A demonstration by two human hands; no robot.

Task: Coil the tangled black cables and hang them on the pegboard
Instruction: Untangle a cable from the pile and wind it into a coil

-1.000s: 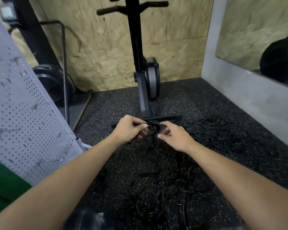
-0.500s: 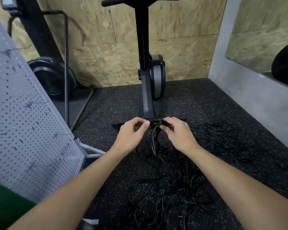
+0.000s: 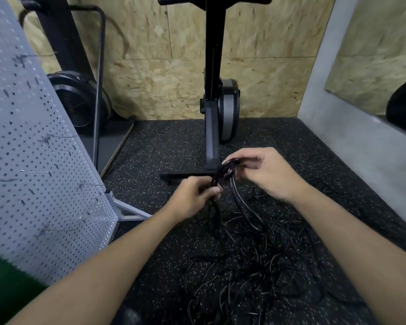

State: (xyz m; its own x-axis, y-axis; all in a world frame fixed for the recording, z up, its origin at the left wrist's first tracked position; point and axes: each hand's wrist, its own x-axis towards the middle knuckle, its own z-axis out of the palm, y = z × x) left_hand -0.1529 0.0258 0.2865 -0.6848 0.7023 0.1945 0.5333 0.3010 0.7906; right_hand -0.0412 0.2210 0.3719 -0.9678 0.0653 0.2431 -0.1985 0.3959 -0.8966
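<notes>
At 6 o'clock, closest to the person, the tangled black cables (image 3: 251,273) lie in a loose heap on the speckled rubber floor (image 3: 169,146), between the two bare forearms. From this heap several strands rise toward 12 o'clock and join into a small coiled bunch (image 3: 224,171), which is held in the air between both hands. The left hand (image 3: 192,198) is under the bunch, at about 7 o'clock from it; its fingers (image 3: 215,190) are curled and pinch the lower end, and one strand hangs down just below them. The right hand (image 3: 267,172) is at 2 o'clock from the left one, a little higher. Its thumb (image 3: 246,157) lies over the upper end of the bunch and the other fingers are curled under it, so the cable sits inside the grip. At 9 o'clock a grey pegboard (image 3: 33,160) stands tilted on a metal foot, with small hooks on it, well apart from the bunch. At 12 o'clock, behind the hands, a black exercise machine (image 3: 215,90) stands upright before the chipboard wall (image 3: 150,78). A dark fan wheel (image 3: 77,102) is at 10 o'clock.
</notes>
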